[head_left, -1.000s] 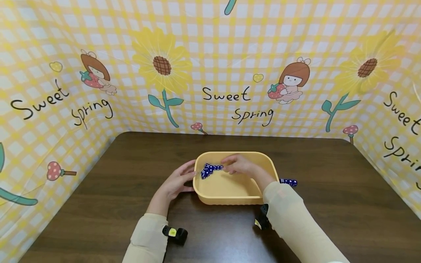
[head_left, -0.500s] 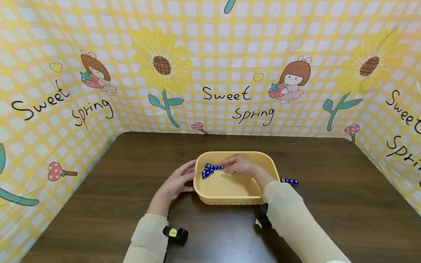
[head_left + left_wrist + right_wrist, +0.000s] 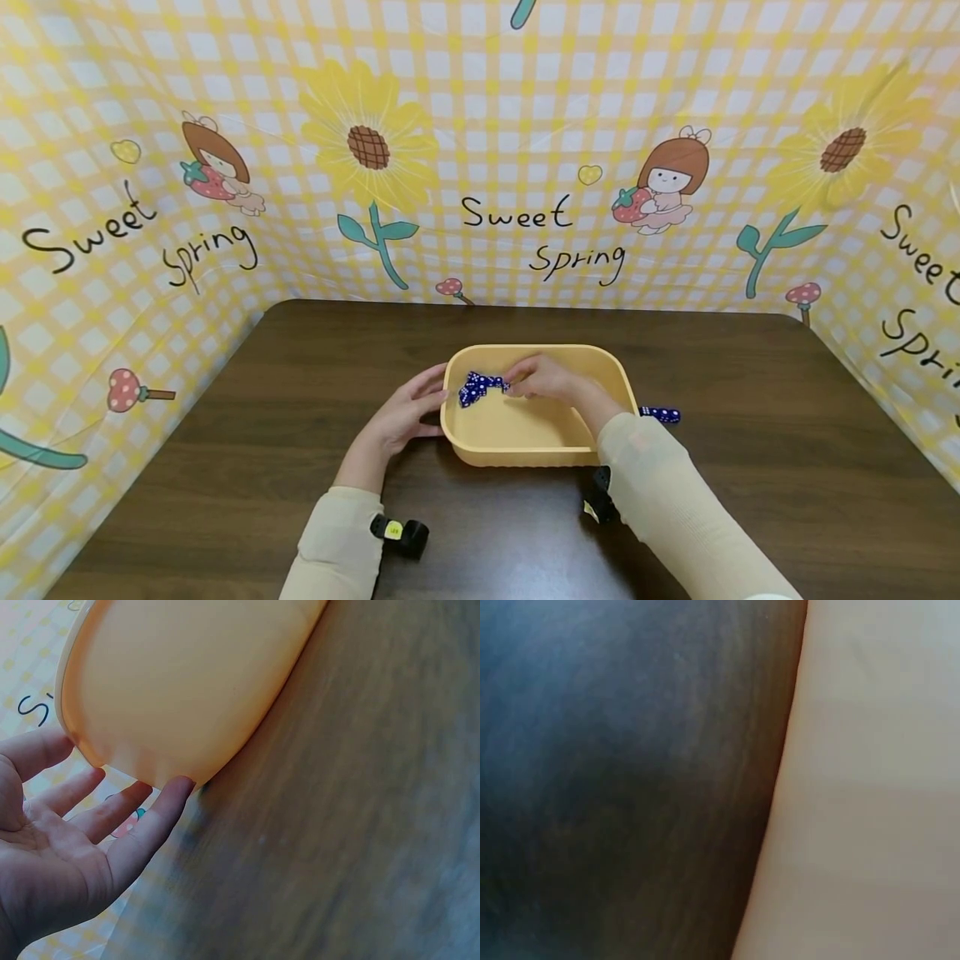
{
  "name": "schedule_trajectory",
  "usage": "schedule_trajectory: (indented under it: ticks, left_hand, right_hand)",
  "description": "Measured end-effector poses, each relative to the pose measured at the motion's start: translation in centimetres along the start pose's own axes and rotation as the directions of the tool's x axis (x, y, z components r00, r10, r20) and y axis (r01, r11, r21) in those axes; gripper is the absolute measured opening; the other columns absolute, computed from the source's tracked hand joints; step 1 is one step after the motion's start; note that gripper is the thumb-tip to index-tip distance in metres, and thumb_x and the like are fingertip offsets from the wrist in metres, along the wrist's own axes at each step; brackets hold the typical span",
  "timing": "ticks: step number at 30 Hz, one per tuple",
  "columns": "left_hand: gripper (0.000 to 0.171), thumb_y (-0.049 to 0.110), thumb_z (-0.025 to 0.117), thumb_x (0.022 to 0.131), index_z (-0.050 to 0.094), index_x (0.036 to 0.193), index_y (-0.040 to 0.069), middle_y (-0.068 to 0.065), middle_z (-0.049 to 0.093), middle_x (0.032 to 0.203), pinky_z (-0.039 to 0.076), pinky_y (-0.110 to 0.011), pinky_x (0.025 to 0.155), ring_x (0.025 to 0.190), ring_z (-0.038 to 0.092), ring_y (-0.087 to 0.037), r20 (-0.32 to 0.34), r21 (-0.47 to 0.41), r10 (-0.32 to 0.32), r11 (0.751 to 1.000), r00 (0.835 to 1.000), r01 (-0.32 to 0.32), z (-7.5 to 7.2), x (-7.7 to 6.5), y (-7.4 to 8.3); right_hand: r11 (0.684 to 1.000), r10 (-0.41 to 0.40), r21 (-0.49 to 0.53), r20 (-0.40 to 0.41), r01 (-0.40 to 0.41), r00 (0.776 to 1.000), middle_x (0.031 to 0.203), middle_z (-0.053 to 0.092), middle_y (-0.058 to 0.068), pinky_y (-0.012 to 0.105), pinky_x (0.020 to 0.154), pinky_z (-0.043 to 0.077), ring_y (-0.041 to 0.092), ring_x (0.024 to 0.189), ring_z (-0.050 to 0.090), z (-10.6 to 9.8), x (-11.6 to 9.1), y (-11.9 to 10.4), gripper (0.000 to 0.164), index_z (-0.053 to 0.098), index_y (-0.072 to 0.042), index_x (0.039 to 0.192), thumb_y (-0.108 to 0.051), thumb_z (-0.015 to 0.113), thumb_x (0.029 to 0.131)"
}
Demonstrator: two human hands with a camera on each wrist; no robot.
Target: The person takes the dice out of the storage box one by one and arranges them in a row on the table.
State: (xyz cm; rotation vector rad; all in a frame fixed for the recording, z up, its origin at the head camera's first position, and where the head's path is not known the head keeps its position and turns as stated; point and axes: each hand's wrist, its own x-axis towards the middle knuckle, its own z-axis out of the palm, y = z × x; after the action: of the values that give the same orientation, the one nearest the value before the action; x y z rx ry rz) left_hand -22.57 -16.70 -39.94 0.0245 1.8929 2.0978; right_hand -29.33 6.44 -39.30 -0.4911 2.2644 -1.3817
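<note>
A yellow plastic bin [image 3: 540, 457] stands on the dark wooden table. Inside its far left part lies a cluster of blue dice [image 3: 472, 389] with white dots, some in a short row. My right hand [image 3: 547, 377] reaches into the bin, thumb and fingers pinching a die at the row's right end; the fingers partly hide it. My left hand [image 3: 405, 414] rests against the bin's left end, its fingers spread and fairly straight. In the left wrist view the fingertips of that hand [image 3: 67, 855] touch the bin wall [image 3: 195, 682]. The right wrist view has only the bin wall [image 3: 870, 787] and table.
Outside the bin's right side a row of blue dice [image 3: 662, 415] lies on the table [image 3: 300, 375], partly hidden by the bin. A yellow checked cloth [image 3: 480, 142] hangs behind and at both sides. Wrist cameras [image 3: 405, 537] sit on both sleeves.
My right fingertips have closed in on the right end of the dice row, and the end die has shifted slightly toward me. The left hand and the bin stay in place.
</note>
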Motion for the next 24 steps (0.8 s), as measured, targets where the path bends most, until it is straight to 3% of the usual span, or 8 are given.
schedule_trajectory:
  ticks: [19,24]
  left_hand:
    - [0.048,0.008,0.047,0.088,0.032,0.133,0.017,-0.014,0.033,0.133,0.045,-0.048,0.07,0.108,0.042,-0.035,0.001,0.006,-0.001,1.0,1.0,0.001,-0.11,0.07,-0.06]
    - [0.048,0.008,0.047,0.088,0.032,0.133,0.017,-0.014,0.033,0.133,0.045,-0.048,0.07,0.108,0.041,-0.035,-0.002,0.002,-0.004,1.0,1.0,0.004,-0.04,0.05,-0.08]
  right_hand:
    - [0.986,-0.07,-0.15,-0.024,0.066,0.997,0.075,0.062,0.004,0.023,0.058,0.043,0.01,0.065,0.051,0.73,-0.02,0.0,0.013,0.064,0.004,0.082,-0.001,0.067,0.071]
    - [0.982,-0.091,-0.169,-0.02,0.086,0.996,0.076,0.061,0.006,0.023,0.058,0.042,0.012,0.066,0.051,0.86,-0.57,-0.45,0.011,0.063,0.005,0.082,0.0,0.065,0.072]
